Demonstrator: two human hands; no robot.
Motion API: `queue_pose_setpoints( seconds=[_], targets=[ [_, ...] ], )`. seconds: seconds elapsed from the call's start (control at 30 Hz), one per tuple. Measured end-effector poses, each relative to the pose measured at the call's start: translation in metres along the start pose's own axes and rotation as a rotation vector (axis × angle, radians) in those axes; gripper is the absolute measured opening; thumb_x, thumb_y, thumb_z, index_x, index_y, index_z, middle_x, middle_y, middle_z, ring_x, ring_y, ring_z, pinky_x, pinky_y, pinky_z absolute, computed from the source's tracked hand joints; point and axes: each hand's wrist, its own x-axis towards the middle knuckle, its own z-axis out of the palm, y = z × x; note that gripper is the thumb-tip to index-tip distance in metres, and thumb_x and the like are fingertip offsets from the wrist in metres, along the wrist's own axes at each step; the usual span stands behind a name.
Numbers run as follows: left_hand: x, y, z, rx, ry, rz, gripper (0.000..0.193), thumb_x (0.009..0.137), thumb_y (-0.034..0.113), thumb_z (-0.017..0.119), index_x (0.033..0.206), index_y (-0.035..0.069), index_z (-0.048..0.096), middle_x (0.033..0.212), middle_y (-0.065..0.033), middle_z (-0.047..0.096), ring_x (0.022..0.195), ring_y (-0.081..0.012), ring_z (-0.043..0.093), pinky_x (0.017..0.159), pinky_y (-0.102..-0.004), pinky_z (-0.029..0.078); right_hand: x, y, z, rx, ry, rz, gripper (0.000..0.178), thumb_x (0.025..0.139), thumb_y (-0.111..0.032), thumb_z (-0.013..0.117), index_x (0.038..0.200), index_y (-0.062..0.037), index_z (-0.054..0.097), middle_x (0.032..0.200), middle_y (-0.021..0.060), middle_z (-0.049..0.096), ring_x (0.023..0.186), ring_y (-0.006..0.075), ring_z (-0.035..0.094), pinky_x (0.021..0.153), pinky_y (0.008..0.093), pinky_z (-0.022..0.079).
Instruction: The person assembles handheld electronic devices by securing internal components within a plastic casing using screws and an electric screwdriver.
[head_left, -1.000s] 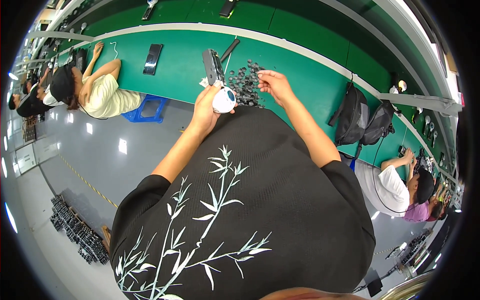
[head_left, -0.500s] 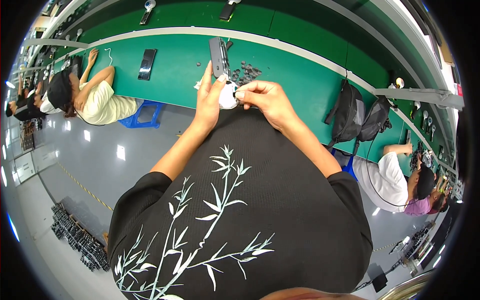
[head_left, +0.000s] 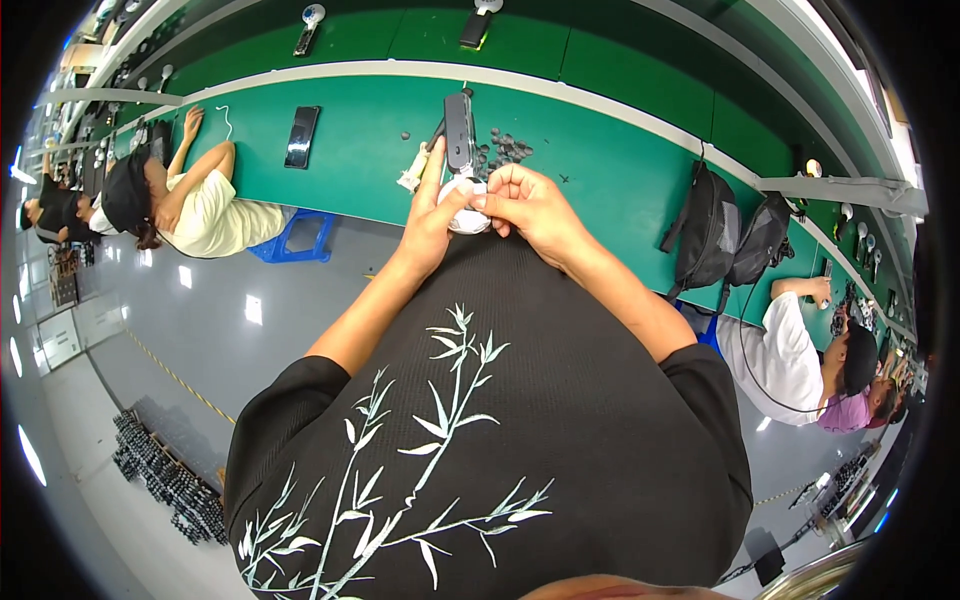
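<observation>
My left hand (head_left: 430,224) is closed round a handheld device with an oblong dark grey body (head_left: 458,130) and a white round end (head_left: 467,216). The body points away from me over the bench; the round end is close to my shirt. My right hand (head_left: 535,210) grips the right side of the round end, its thumb pressed on the white face and its other fingers curled. Whether a small part sits under that thumb is hidden. Several small dark round pieces (head_left: 512,148) lie just beyond on the bench. A cream-coloured object (head_left: 414,170) rests left of my left hand.
On the green bench (head_left: 380,120), a black phone (head_left: 301,137) lies at left. Two dark backpacks (head_left: 706,222) hang at the right edge. Similar devices stand on the rear shelf, one being a black-bodied unit (head_left: 474,30). People sit on both sides; a blue stool (head_left: 308,236) is at left.
The device has turned more upright and its white round end now faces up. My right fingers have moved from its edge onto its face. The cream-coloured object has come into fuller view.
</observation>
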Motion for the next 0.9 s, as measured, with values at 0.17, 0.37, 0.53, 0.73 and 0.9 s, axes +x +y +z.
queue_pose_setpoints(
  seconds=[0.17, 0.37, 0.53, 0.73, 0.9],
  targets=[
    [-0.005, 0.013, 0.000, -0.167, -0.105, -0.097, 0.077, 0.085, 0.005, 0.055, 0.147, 0.003, 0.010, 0.126, -0.0233, 0.046, 0.094, -0.0239, 0.057, 0.079, -0.0279, 0.048, 0.003, 0.003, -0.006, 0.129, -0.075, 0.056, 0.013, 0.083, -0.002, 0.064, 0.092, -0.0032, 0.054, 0.072, 0.0052, 0.058, 0.059, 0.0095, 0.053, 0.053, 0.0196, 0.044],
    [-0.011, 0.017, -0.001, -0.394, -0.136, -0.094, 0.086, 0.079, -0.003, 0.056, 0.148, 0.011, 0.008, 0.114, -0.0240, 0.053, 0.081, -0.0239, 0.061, 0.067, -0.0287, 0.051, 0.012, 0.006, -0.014, 0.293, -0.196, 0.102, 0.013, 0.085, -0.001, 0.060, 0.096, -0.0021, 0.054, 0.074, 0.0065, 0.058, 0.060, 0.0110, 0.055, 0.053, 0.0200, 0.045],
    [-0.018, 0.020, -0.008, -0.418, -0.113, -0.102, 0.090, 0.075, -0.006, 0.055, 0.149, 0.014, 0.006, 0.114, -0.0243, 0.053, 0.079, -0.0256, 0.061, 0.062, -0.0307, 0.052, 0.058, 0.030, -0.069, 0.197, 0.043, 0.062, 0.014, 0.085, -0.001, 0.056, 0.099, -0.0005, 0.056, 0.074, 0.0074, 0.058, 0.062, 0.0119, 0.056, 0.055, 0.0202, 0.046],
    [-0.035, 0.023, -0.026, -0.271, -0.085, -0.163, 0.086, 0.074, 0.000, 0.056, 0.148, 0.010, 0.011, 0.116, -0.0204, 0.052, 0.081, -0.0296, 0.062, 0.062, -0.0324, 0.052, 0.092, 0.103, -0.132, -0.458, 0.207, -0.127, 0.014, 0.083, -0.003, 0.056, 0.096, 0.0003, 0.057, 0.075, 0.0098, 0.059, 0.062, 0.0181, 0.057, 0.058, 0.0253, 0.049],
    [-0.041, 0.023, -0.026, -0.249, 0.060, -0.028, 0.075, 0.076, -0.001, 0.056, 0.143, 0.004, 0.025, 0.119, -0.0192, 0.051, 0.081, -0.0278, 0.062, 0.061, -0.0309, 0.052, 0.111, 0.161, -0.156, -1.167, 0.207, -0.337, 0.015, 0.080, -0.006, 0.058, 0.093, 0.0010, 0.058, 0.077, 0.0126, 0.059, 0.062, 0.0257, 0.058, 0.060, 0.0319, 0.051]
  ],
)
